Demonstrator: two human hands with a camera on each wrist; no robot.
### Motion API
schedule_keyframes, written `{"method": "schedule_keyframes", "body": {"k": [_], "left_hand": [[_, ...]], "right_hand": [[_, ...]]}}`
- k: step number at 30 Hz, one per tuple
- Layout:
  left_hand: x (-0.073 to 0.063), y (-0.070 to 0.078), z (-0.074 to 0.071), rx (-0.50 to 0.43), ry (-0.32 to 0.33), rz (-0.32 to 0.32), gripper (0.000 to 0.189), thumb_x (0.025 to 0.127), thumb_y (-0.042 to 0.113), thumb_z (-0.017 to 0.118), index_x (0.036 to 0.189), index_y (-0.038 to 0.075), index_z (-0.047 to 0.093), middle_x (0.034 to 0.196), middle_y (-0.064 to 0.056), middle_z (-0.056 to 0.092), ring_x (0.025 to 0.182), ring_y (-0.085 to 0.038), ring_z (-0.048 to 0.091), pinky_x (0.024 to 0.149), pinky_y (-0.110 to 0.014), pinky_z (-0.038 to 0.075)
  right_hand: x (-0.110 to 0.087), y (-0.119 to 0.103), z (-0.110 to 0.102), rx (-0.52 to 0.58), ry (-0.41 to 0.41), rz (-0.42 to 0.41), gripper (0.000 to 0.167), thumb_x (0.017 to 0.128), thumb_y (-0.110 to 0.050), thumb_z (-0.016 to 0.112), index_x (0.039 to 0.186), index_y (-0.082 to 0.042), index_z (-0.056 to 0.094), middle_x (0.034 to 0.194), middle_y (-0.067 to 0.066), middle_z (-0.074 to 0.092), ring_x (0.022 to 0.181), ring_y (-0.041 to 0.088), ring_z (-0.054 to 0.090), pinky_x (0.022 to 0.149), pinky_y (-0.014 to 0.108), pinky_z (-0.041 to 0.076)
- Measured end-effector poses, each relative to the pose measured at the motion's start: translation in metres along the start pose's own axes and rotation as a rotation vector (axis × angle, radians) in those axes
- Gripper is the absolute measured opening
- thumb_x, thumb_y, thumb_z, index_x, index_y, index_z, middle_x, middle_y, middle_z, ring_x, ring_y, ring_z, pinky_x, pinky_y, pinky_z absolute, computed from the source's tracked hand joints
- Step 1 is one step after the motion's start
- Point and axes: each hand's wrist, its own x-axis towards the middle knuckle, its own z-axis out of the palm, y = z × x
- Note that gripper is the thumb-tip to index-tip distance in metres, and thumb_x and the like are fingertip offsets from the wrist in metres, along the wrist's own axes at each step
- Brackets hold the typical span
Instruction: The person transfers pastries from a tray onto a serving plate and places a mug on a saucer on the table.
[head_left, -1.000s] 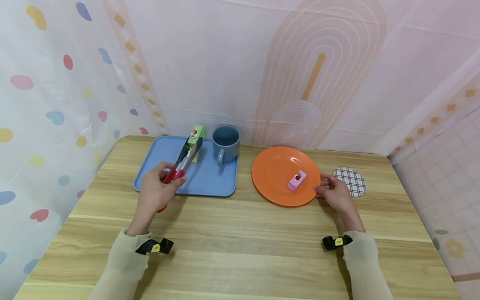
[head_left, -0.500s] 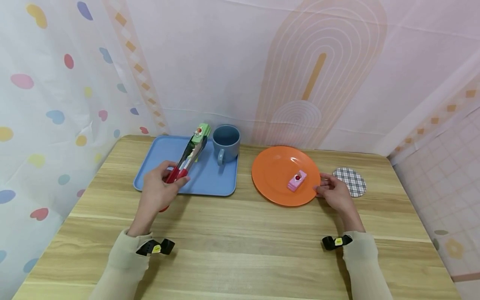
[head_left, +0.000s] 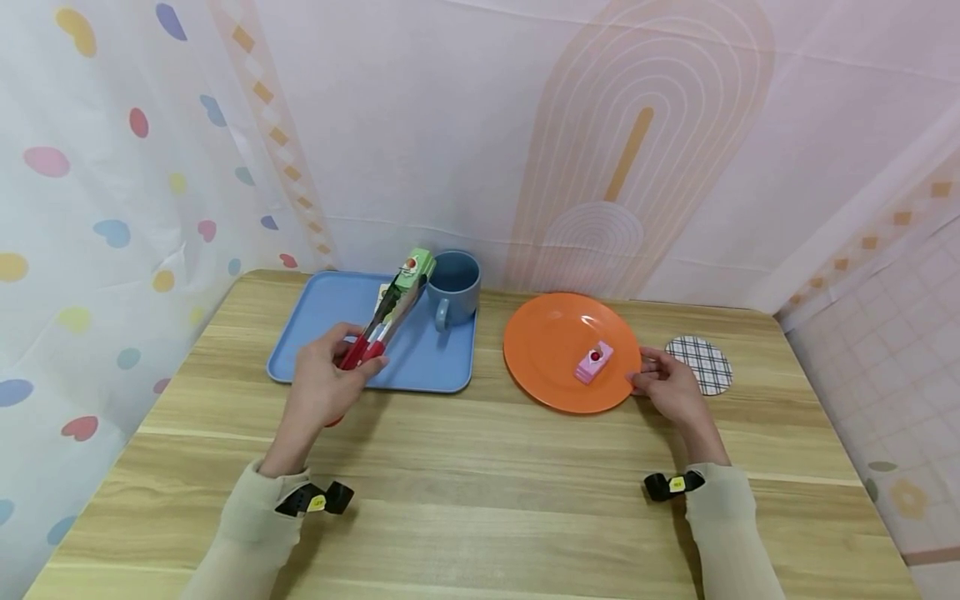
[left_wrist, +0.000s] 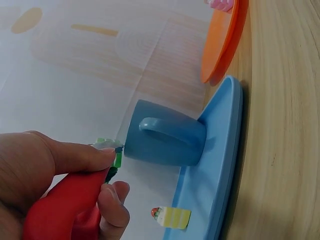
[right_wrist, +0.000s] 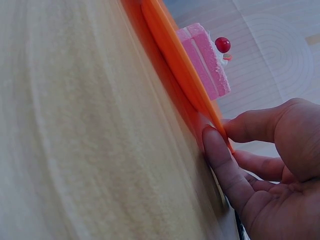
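My left hand (head_left: 324, 379) grips red-handled tongs (head_left: 365, 346), whose tips hold a green toy cake slice (head_left: 422, 265) with a cherry on top. The slice is raised over the blue tray (head_left: 315, 325) and overlaps the mug's left side in the head view. In the left wrist view, fingers and handles hide most of it. A yellow cake slice (left_wrist: 175, 217) stands on the tray. With thumb and fingers, my right hand (head_left: 675, 387) pinches the right rim of an orange plate (head_left: 543, 354). A pink cake slice (head_left: 594, 362) topped with a cherry sits on this plate.
A blue-grey mug (head_left: 457, 292) stands at the tray's right end, its handle facing the near side. Beyond the right hand lies a round checked coaster (head_left: 703, 365). Patterned cloth (head_left: 420, 125) hangs behind the wooden table (head_left: 480, 492).
The left hand has moved the tongs and green slice to the right, toward the mug, uncovering part of the yellow slice. The right hand and the plate have stayed put.
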Motion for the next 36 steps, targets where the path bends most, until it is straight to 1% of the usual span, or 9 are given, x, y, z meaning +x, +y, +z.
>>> {"method": "schedule_keyframes", "body": {"k": [9,13,18,23,32,36], "left_hand": [[-0.001,0.002,0.004,-0.008,-0.024,0.006,0.045,0.092,0.027,0.076,0.130,0.008,0.060,0.109,-0.022,0.070,0.094,-0.033,0.060,0.068,-0.030,0.049],[-0.002,0.005,0.005,-0.016,-0.032,0.011,0.046,0.092,0.027,0.077,0.130,0.007,0.060,0.109,-0.022,0.070,0.093,-0.033,0.061,0.068,-0.030,0.050],[-0.004,0.008,0.007,-0.046,-0.045,0.017,0.045,0.092,0.025,0.077,0.130,0.007,0.060,0.107,-0.022,0.070,0.086,-0.032,0.062,0.065,-0.030,0.052],[-0.006,0.010,0.010,-0.059,-0.058,0.026,0.044,0.092,0.025,0.077,0.129,0.008,0.061,0.106,-0.021,0.071,0.087,-0.031,0.062,0.066,-0.030,0.052],[-0.008,0.015,0.014,-0.078,-0.054,0.053,0.041,0.090,0.023,0.079,0.125,0.009,0.063,0.102,-0.020,0.073,0.082,-0.027,0.063,0.066,-0.031,0.050],[-0.009,0.017,0.017,-0.083,-0.071,0.054,0.041,0.090,0.022,0.079,0.125,0.009,0.063,0.102,-0.019,0.073,0.081,-0.026,0.064,0.066,-0.031,0.050]], "right_hand": [[0.001,0.000,0.000,-0.001,0.002,-0.003,0.060,0.098,-0.006,0.065,0.153,-0.001,0.042,0.122,0.017,0.056,0.092,0.008,0.061,0.080,0.021,0.059],[0.001,0.000,0.000,-0.001,0.001,-0.004,0.060,0.098,-0.006,0.066,0.153,-0.001,0.041,0.123,0.017,0.056,0.092,0.008,0.061,0.080,0.021,0.059],[0.001,0.000,0.000,-0.006,0.004,-0.004,0.060,0.099,-0.007,0.065,0.153,-0.001,0.041,0.123,0.018,0.056,0.092,0.008,0.061,0.080,0.021,0.059],[0.000,0.000,0.000,-0.013,0.005,-0.007,0.060,0.099,-0.007,0.065,0.153,0.000,0.041,0.123,0.018,0.057,0.092,0.007,0.062,0.080,0.021,0.059],[0.000,0.000,0.000,-0.005,0.006,-0.001,0.059,0.099,-0.007,0.065,0.153,-0.001,0.042,0.123,0.018,0.057,0.090,0.007,0.063,0.080,0.020,0.059],[0.000,0.000,0.000,-0.004,0.007,-0.001,0.059,0.099,-0.007,0.065,0.153,-0.001,0.042,0.122,0.018,0.057,0.090,0.007,0.062,0.080,0.020,0.059]]}}
